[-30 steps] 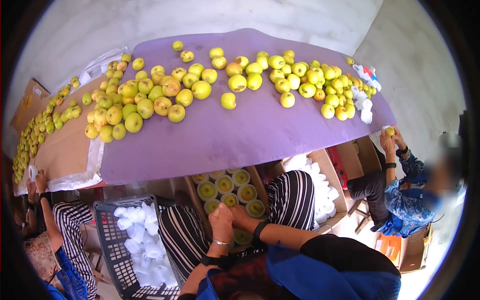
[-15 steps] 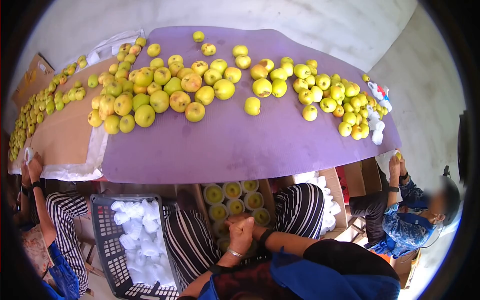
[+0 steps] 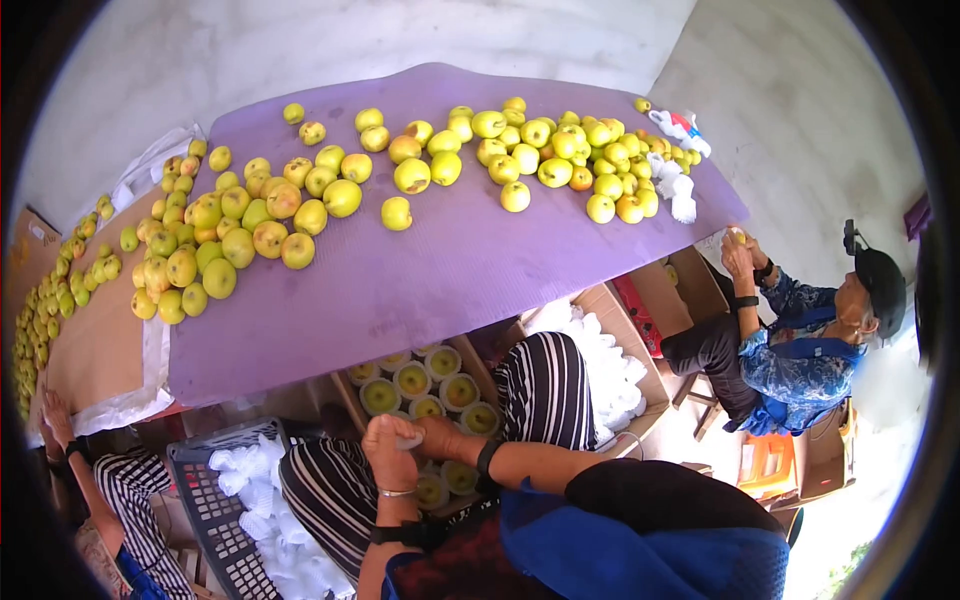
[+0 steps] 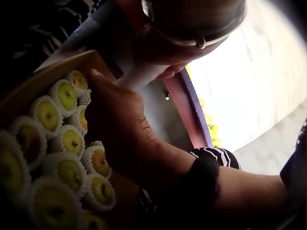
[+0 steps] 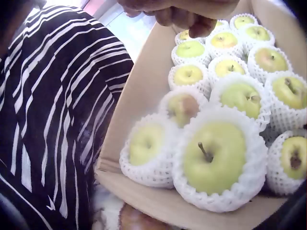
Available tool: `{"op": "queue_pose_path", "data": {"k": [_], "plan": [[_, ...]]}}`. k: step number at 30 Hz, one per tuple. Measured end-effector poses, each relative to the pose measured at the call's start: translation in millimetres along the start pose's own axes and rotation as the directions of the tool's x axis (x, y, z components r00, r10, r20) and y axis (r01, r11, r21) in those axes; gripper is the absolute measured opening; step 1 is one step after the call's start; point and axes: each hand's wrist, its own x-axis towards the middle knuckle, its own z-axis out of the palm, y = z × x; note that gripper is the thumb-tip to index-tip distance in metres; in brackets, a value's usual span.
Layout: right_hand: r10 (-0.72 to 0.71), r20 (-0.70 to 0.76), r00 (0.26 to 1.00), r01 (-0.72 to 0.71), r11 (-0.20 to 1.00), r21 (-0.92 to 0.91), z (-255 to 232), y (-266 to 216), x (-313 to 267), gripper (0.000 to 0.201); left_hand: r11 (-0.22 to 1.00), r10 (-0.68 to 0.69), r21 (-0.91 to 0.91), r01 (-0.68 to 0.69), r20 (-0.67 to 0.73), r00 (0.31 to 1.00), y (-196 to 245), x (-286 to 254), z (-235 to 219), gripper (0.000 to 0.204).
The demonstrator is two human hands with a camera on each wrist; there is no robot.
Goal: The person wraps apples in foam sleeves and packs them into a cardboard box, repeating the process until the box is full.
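Above the lap, my left hand (image 3: 386,452) and right hand (image 3: 437,437) are close together over a cardboard box (image 5: 112,165). Between them is a white foam sleeve (image 4: 144,76), blurred in the left wrist view; both hands pinch it. My right hand (image 4: 120,120) has its thumb raised beside the sleeve, while the left hand (image 4: 158,50) grips from the other side. Rows of yellow-green apples in white foam nets fill the box, a large apple (image 5: 216,158) nearest in the right wrist view. Curled fingers (image 5: 182,19) hang over the box's far end.
Loose apples (image 3: 240,245) spread over the purple-covered table (image 3: 330,320) ahead. A dark plastic basket (image 3: 215,520) of foam sleeves stands left of my knees, and a carton of sleeves (image 3: 610,375) right. One person (image 3: 800,360) sits at the right; another's hand (image 3: 58,415) is far left.
My hands go from clasped close together to slightly apart, with the white sleeve now showing between them. The head view has swung right. The left neighbour's hand now lies flat on the table.
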Motion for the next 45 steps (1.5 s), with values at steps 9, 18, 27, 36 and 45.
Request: {"op": "queue_pose_path", "data": {"k": [9, 18, 27, 36, 45], "plan": [[0.105, -0.24, 0.965, -0.004, 0.922, 0.387, 22.3, 39.5, 14.3, 0.032, 0.961, 0.053, -0.252, -0.111, -0.226, 0.973, 8.3, -4.1, -43.5, 0.014], [0.072, -0.211, 0.975, -0.024, 0.974, 0.224, -3.2, 17.0, -7.1, 0.022, 0.952, -0.224, 0.186, 0.243, -0.116, 0.968, 3.4, -11.0, -29.3, 0.013], [0.095, -0.229, 0.969, -0.093, 0.995, 0.019, -11.7, 15.6, -12.4, 0.022, 0.904, -0.226, 0.348, 0.249, -0.106, 0.968, 1.3, -13.3, -27.9, 0.011], [0.122, -0.2, 0.972, -0.109, 0.991, 0.075, -13.7, 15.9, -13.9, 0.023, 0.784, -0.051, 0.62, -0.036, 0.121, 0.991, -5.4, -14.2, -25.6, 0.022], [0.096, -0.176, 0.98, -0.107, 0.993, -0.053, -26.8, -6.2, -21.0, 0.021, 0.647, 0.056, 0.76, -0.059, 0.03, 0.998, -0.4, -16.6, -18.7, 0.02]]}}
